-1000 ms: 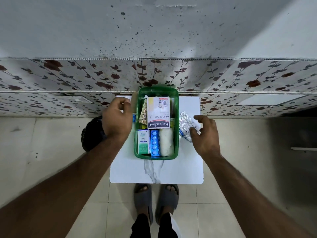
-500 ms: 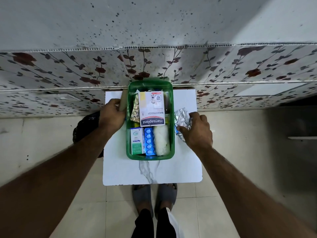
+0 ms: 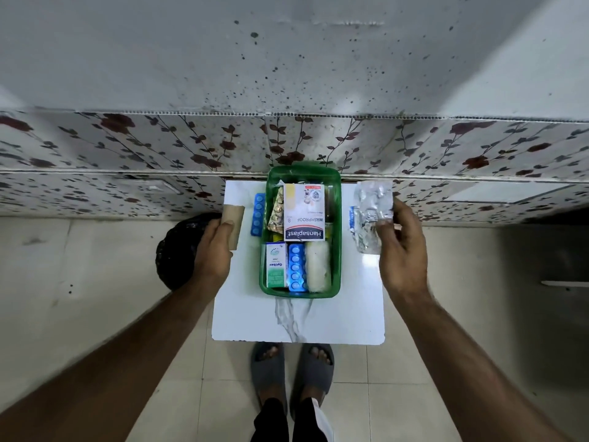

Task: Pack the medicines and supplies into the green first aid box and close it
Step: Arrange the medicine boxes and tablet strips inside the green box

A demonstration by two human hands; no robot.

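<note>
The green first aid box (image 3: 337,237) stands open in the middle of a small white table (image 3: 296,323). Inside lie a Hansaplast plaster box (image 3: 304,212), a green-white Optibex carton (image 3: 275,265), a blue pill strip (image 3: 297,266), a white gauze roll (image 3: 318,266) and a gold blister strip (image 3: 276,213). My left hand (image 3: 213,250), left of the box, grips a tan bandage roll (image 3: 232,223). My right hand (image 3: 401,253), right of the box, holds silver foil blister strips (image 3: 373,208) lifted off the table. Another blue pill strip (image 3: 257,214) lies on the table left of the box.
A blue-white packet (image 3: 352,218) lies on the table under the foil strips. A dark round object (image 3: 173,250) sits on the floor left of the table. A floral-patterned wall panel (image 3: 127,154) runs behind. My sandalled feet (image 3: 291,368) stand at the table's near edge.
My left hand has drawn away from the box's left side with the tan roll, uncovering a blue pill strip. My right hand has raised the foil strips off the table.
</note>
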